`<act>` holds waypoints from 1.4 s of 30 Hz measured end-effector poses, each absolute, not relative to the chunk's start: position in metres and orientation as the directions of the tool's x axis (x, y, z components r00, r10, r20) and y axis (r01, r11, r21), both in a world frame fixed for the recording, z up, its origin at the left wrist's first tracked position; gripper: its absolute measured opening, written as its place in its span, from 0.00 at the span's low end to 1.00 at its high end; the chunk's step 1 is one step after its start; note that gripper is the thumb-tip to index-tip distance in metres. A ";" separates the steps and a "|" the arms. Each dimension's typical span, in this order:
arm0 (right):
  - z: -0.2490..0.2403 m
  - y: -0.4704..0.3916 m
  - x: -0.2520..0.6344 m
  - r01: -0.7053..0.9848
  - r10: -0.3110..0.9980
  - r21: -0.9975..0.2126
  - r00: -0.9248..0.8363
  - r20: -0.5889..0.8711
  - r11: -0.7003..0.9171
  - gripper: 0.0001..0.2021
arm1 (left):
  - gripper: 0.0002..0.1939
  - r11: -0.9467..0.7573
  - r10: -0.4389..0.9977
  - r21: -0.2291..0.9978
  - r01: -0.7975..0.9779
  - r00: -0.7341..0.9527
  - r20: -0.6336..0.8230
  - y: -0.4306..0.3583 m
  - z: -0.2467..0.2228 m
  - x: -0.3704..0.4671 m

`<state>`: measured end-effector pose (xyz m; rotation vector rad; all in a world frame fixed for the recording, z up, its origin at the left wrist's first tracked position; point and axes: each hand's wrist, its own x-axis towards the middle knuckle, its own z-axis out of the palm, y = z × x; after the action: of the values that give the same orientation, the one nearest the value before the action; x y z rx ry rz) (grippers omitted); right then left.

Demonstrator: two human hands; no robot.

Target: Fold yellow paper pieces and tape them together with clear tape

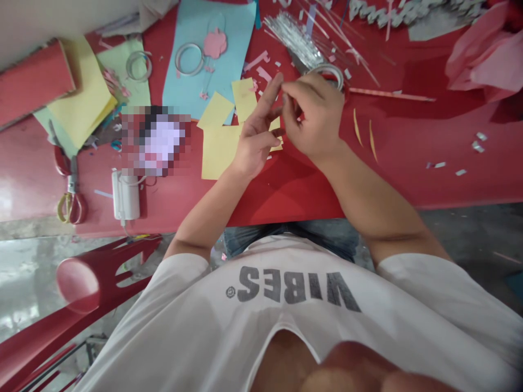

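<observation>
My left hand [257, 136] is over the table with its index finger stretched out and its thumb apart from it. My right hand [312, 111] is closed in a pinch at the tip of that index finger. Whatever the pinch holds is too small or hidden to make out. Beneath and beside my left hand lie yellow paper squares [220, 152], partly covered by it. A roll of tape [337, 76] shows just behind my right hand. Close by are small pink paper scraps [263, 73] and a bundle of silvery strips [296, 41].
On the red table [412, 163] are a blue sheet [241, 32] with a tape roll [189, 59] and pink paper flower [215, 43], scissors [72, 185], a white power bank [126, 196], a pencil [392, 95] and pink tissue paper [482, 54]. A red chair [106, 272] stands at left.
</observation>
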<state>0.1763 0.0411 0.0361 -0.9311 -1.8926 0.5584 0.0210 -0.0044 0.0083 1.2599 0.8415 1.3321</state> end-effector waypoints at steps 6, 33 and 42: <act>0.022 0.042 0.167 0.336 0.731 -0.649 -0.329 0.598 0.682 0.17 | 0.39 -0.198 0.978 0.967 -0.157 0.033 0.206 -0.016 0.035 0.025; 0.013 0.055 0.174 0.411 0.869 -0.825 -0.462 0.179 0.388 0.20 | 0.58 -0.300 0.954 0.790 0.535 0.165 0.250 0.001 0.020 -0.024; 0.015 0.058 0.169 0.200 0.884 -0.964 -0.464 0.065 0.176 0.16 | 0.46 -0.178 0.983 0.956 0.233 0.000 0.183 0.009 0.014 -0.031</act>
<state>0.1694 0.0578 0.0148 -1.0257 -1.7954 1.3227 -0.0306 0.0087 0.0144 1.5103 1.3061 1.2411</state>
